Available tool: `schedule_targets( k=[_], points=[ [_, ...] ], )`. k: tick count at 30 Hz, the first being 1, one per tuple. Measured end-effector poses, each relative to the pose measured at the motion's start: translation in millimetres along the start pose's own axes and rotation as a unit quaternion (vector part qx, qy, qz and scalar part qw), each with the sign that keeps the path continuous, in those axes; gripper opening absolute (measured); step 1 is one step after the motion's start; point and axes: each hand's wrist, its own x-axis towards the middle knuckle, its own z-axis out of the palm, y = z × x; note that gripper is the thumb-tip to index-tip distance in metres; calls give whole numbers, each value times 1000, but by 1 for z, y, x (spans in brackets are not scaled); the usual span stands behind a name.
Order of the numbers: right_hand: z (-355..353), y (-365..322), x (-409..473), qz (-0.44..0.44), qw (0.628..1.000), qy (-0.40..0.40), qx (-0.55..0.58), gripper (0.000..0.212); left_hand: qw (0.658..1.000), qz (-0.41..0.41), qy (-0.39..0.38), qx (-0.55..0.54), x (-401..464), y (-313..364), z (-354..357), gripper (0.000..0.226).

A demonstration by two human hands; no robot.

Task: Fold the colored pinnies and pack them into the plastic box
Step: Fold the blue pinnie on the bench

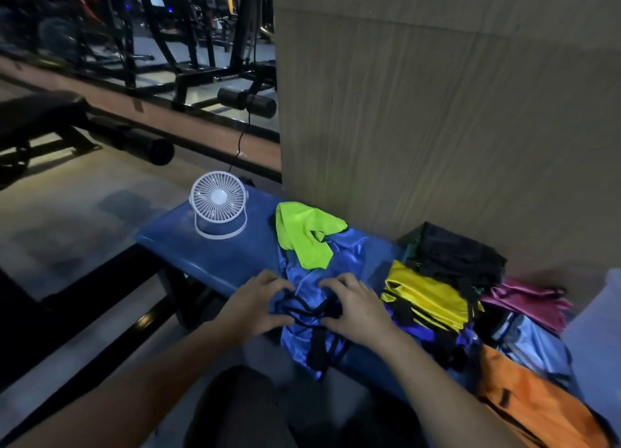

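Now both hands [304, 305] grip shiny blue pinny [312, 279].

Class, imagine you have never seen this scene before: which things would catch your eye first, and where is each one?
Both hands stand out at the centre: the left hand and right hand grip a shiny blue pinny on the blue bench. A bright green pinny lies just beyond it, with a white fan standing to its left. To the right lie yellow and orange pinnies.
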Motion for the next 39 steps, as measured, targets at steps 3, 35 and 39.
schedule_targets(
  k=[3, 35, 39],
  points=[
    [7, 1, 1, 1, 1000, 28, 4, 56, 1000, 14, 18, 6, 5, 8, 16, 54],
    [-90, -43, -104, -88, 949, 252, 167, 22, 957, 116, 186, -190, -55, 166, -62, 18],
    [-83, -49, -130, -85, 941, 290, 154, 29, 953, 138, 201, -180, -80, 192, -71, 15]
  ],
)
